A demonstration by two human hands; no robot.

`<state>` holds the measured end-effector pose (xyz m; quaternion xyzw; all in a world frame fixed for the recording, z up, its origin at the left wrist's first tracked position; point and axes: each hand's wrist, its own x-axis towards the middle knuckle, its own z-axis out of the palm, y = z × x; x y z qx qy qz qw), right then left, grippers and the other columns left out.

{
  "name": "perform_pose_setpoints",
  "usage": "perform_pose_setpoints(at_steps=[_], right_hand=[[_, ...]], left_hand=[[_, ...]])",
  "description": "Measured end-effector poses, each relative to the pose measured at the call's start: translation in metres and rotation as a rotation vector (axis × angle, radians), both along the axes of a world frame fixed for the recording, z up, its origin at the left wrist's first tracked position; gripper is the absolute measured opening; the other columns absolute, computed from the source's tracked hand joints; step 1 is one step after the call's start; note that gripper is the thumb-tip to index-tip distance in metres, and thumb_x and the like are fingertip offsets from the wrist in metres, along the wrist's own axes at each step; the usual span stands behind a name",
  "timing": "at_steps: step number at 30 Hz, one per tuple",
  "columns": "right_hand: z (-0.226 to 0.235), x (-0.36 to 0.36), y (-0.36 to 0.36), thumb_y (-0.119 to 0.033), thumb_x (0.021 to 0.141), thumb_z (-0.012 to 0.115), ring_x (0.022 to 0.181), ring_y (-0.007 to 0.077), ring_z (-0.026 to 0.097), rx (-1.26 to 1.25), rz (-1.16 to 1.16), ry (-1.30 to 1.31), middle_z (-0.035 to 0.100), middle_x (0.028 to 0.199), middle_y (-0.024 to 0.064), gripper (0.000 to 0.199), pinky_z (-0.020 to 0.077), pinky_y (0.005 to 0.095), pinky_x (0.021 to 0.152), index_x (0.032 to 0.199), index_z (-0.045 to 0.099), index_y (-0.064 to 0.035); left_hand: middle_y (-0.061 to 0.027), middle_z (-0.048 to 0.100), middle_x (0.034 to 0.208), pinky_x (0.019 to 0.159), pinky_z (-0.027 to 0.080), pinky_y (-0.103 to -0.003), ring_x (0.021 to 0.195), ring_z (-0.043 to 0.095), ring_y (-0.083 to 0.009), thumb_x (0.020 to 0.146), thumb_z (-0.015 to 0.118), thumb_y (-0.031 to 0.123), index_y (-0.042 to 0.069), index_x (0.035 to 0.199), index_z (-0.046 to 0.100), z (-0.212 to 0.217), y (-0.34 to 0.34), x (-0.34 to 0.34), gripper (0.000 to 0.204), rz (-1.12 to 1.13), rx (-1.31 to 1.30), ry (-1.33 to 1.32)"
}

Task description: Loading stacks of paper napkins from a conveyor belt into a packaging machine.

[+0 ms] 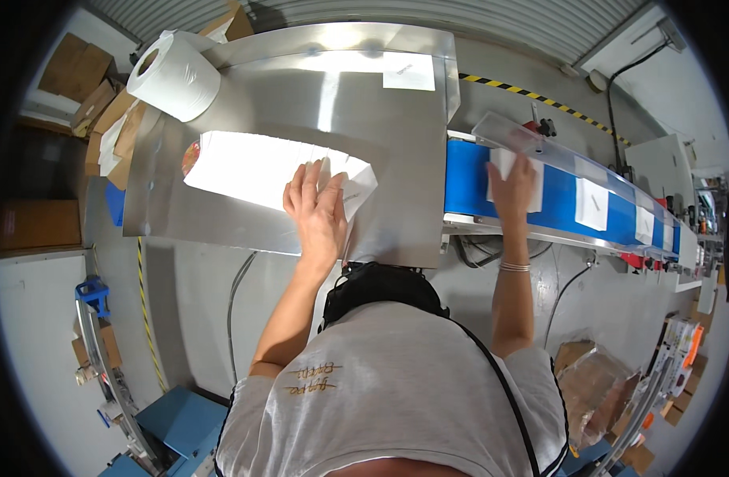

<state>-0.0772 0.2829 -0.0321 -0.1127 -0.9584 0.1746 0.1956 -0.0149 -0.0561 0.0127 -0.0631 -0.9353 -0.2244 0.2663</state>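
Observation:
On the steel table, a long row of thin white paper pieces (253, 163) lies packed together, with a reddish round end showing at its left. My left hand (317, 211) rests on the right part of this row, its fingers stretched out and slightly apart. Over to the right, my right hand (512, 187) is above a flat white square piece (535, 187) on the blue conveyor belt (468, 175). Its thumb and fingers are spread and seem to touch the piece, which the hand partly hides. Further along the belt lie several similar white squares (592, 204).
A large white roll (174, 79) stands at the table's far left corner, near cardboard boxes (114, 131). A white sheet (409, 71) lies at the back of the steel table (396, 230). A clear plastic guard (571, 163) runs along the belt's far side. Cables hang below.

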Motion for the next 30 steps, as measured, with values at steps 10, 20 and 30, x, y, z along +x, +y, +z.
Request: perform_pose_setpoints(at_steps=[10,20,30], right_hand=[[0.009,-0.011,-0.143,-0.022,0.087,0.075,0.112,0.0217,0.059,-0.601,0.899,-0.372,0.06,0.127,0.0138,0.054,0.0499,0.0332,0.093,0.133,0.055,-0.0024],[-0.029,0.001,0.026,-0.032,0.089,0.071,0.115,0.0317,0.061,-0.604,-0.109,-0.264,0.066,0.124,0.0175,0.049,0.0484,0.0439,0.091,0.124,0.059,0.0003],[0.018,-0.01,-0.122,-0.02,0.078,0.081,0.115,0.0279,0.058,-0.54,0.887,-0.24,0.06,0.125,0.0111,0.054,0.0474,0.0371,0.097,0.127,0.06,-0.0089]], left_hand=[[-0.019,0.045,0.147,0.114,0.018,-0.06,0.141,0.032,-0.0421,0.084,0.069,0.005,0.01,0.113,0.071,0.016,-0.005,0.0,0.029,-0.022,0.031,-0.073],[-0.0132,0.05,0.14,0.112,0.026,-0.053,0.134,0.04,-0.0397,0.082,0.068,-0.001,0.009,0.111,0.071,-0.001,-0.019,-0.006,0.031,-0.002,0.081,-0.027],[-0.015,0.048,0.144,0.114,0.018,-0.058,0.141,0.034,-0.0409,0.081,0.069,0.0,0.014,0.105,0.072,0.01,-0.019,-0.006,0.028,-0.063,0.039,-0.072]])
